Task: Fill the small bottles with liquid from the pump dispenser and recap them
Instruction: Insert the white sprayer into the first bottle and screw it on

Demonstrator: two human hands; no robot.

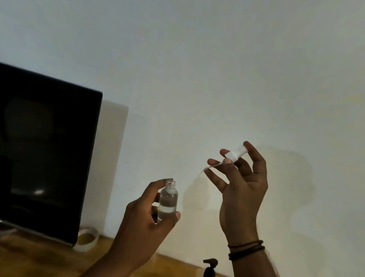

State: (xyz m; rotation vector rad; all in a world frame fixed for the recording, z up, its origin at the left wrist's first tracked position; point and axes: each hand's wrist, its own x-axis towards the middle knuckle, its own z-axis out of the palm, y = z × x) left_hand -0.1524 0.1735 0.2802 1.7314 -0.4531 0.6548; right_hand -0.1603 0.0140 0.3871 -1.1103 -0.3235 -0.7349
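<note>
A small clear bottle (168, 200), uncapped and partly filled with clear liquid, is held upright in the air by my left hand (148, 219), between thumb and fingers. To its upper right, my right hand (239, 183) pinches a white spray cap (233, 155) between thumb and fingertips; a thin dip tube hangs from the cap down toward the left. The cap is apart from the bottle's mouth. The pump dispenser (209, 275), clear with a black pump head, stands on the wooden table below my right forearm.
A dark monitor (35, 147) stands at the left on the wooden table (34, 260). A roll of tape (87, 239) lies by the monitor's right corner. A plain white wall fills the background.
</note>
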